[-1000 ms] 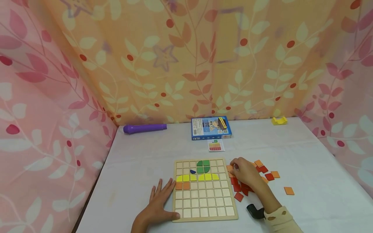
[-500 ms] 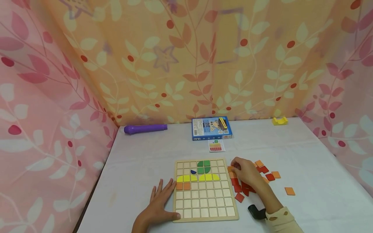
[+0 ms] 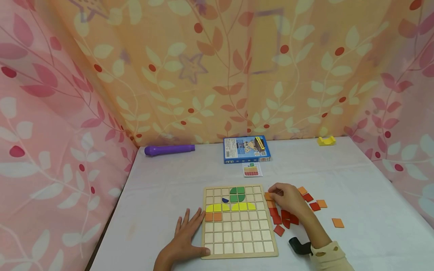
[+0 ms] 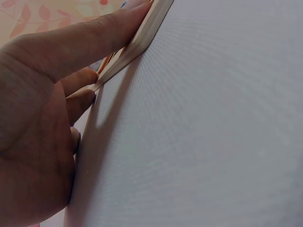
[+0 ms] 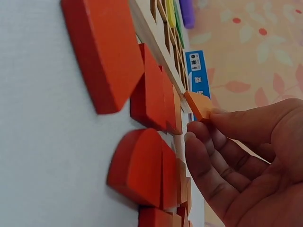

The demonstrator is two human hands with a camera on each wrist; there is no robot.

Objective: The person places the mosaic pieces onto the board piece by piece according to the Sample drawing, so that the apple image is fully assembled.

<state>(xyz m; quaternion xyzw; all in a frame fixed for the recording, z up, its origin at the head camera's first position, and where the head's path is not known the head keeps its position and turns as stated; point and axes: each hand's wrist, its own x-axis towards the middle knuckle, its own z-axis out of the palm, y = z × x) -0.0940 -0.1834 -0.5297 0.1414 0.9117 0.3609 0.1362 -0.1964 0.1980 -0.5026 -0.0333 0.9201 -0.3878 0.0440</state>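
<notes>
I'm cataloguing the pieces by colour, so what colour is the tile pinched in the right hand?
The tile is orange; the right wrist view shows it best.

In the head view, the right hand (image 3: 288,197) covers some of the loose, flat red and orange tiles (image 3: 286,215) lying under its fingers. Beyond those fingertips, the print on the shallow blue cardboard box (image 3: 246,149) is too small to read. Behind its spread fingers, the left hand (image 3: 184,239) is cut off at the wrist by the bottom edge. In the left wrist view, the pale wooden gridded board (image 4: 150,30) passes behind the thumb and out at the top edge. In the right wrist view, the thumb tip masks one end of the square orange tile (image 5: 199,103).
</notes>
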